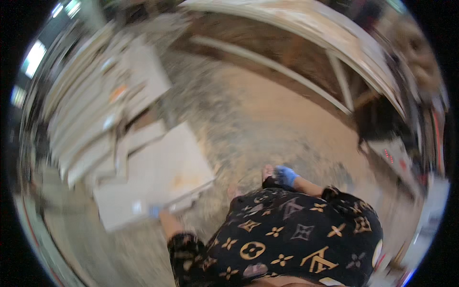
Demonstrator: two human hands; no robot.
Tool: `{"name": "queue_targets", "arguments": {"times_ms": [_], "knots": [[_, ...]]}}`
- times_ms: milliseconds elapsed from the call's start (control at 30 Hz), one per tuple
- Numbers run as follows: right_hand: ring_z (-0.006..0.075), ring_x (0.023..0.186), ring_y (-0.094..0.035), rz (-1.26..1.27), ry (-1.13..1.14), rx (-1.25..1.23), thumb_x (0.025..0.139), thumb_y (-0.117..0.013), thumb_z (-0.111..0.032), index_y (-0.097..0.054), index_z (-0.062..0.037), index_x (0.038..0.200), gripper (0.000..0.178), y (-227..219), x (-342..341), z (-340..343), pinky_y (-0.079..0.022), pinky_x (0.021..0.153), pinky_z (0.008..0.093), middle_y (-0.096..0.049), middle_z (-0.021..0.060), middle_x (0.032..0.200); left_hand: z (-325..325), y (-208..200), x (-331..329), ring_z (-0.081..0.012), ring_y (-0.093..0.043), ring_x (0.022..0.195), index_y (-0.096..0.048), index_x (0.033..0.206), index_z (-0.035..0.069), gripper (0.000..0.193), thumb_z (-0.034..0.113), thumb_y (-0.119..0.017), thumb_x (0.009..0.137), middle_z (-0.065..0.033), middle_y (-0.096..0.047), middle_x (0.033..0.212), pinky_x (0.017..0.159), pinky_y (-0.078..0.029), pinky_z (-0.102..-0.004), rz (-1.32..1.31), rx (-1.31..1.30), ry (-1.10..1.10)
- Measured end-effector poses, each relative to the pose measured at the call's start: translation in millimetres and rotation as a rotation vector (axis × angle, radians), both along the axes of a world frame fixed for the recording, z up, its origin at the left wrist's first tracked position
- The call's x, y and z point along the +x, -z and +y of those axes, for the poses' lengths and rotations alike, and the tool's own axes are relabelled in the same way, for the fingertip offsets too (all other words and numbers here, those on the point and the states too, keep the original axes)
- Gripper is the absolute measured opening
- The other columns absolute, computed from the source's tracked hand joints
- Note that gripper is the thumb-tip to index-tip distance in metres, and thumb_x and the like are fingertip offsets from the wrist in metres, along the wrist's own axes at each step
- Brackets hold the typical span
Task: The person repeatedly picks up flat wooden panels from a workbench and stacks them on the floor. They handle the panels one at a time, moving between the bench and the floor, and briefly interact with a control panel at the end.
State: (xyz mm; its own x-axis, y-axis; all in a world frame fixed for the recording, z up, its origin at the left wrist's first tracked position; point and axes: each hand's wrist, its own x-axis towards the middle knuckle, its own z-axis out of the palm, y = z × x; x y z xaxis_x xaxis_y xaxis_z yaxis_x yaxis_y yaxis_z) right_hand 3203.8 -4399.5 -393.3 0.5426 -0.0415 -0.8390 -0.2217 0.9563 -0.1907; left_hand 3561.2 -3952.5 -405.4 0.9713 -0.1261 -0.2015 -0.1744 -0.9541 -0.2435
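My left hand (pixel 155 211), in a blue glove, is at the near edge of a pale flat board (pixel 153 167) lying low on my left. It looks to be touching that edge, but motion blur hides how the fingers sit. In front of my body, my right hand (pixel 287 176) wears a blue glove with dark smudges. It hangs beside my foot (pixel 267 172), over the floor, and nothing can be made out in it. Its fingers are smeared too. Beyond the board, several more pale panels (pixel 86 134) lie in uneven, overlapping stacks, with an orange patch among them.
A long table (pixel 306 14) with a light top and a pale lower rail (pixel 272 64) curves across the far right. At right stands a slanted pale panel with red marks (pixel 394 158). Sawdust-coloured dust and dark smears cover the floor (pixel 258 115).
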Motion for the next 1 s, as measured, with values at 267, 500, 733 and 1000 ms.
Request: {"name": "queue_targets", "arguments": {"times_ms": [267,500,733,1000], "knots": [[0.0136,0.055,-0.053,0.231,0.272,-0.254,0.089,-0.049,-0.035,-0.054,-0.0194,0.080,0.018,14.1,-91.3,-102.5,-0.036,0.046,0.0333,-0.055,-0.0044,0.068,-189.7,47.9,-140.6,-0.0259,-0.047,0.115,-0.046,0.127,0.007,0.048,0.033,-0.053,0.088,-0.0093,-0.049,0.128,0.098,-0.033,-0.0450,-0.319,-0.710,-0.113],[0.0114,0.046,-0.044,0.297,0.597,-0.250,0.090,-0.048,-0.031,-0.053,-0.0137,0.082,0.020,21.5,-233.4,-214.4,-0.031,0.039,0.0263,-0.053,-0.0019,0.065,-423.1,62.5,-214.8,-0.0257,-0.049,0.111,-0.047,0.126,0.008,0.044,0.031,-0.054,0.088,-0.0102,-0.050,0.125,0.092,-0.037,-0.0427,0.094,-1.059,-0.045],[0.0108,0.067,-0.058,0.396,0.702,-0.362,0.090,-0.049,-0.030,-0.054,-0.0190,0.109,0.022,-1.2,-306.5,-338.0,-0.042,0.052,0.0297,-0.063,-0.0026,0.090,-673.4,74.9,-218.3,-0.0256,-0.050,0.107,-0.047,0.124,0.008,0.041,0.028,-0.054,0.089,-0.0110,-0.052,0.123,0.087,-0.042,-0.0404,0.617,-1.298,-0.089],[0.0123,0.076,-0.061,0.123,0.913,-0.408,0.089,-0.052,-0.032,-0.055,-0.0211,0.104,0.019,2.5,-299.5,-511.7,-0.049,0.065,0.0309,-0.063,-0.0051,0.089,-933.1,53.9,-231.9,-0.0165,-0.052,0.091,-0.045,0.125,0.018,0.042,0.029,-0.059,0.087,-0.0006,-0.054,0.112,0.075,-0.044,-0.0347,1.080,-1.264,-0.093]]}}
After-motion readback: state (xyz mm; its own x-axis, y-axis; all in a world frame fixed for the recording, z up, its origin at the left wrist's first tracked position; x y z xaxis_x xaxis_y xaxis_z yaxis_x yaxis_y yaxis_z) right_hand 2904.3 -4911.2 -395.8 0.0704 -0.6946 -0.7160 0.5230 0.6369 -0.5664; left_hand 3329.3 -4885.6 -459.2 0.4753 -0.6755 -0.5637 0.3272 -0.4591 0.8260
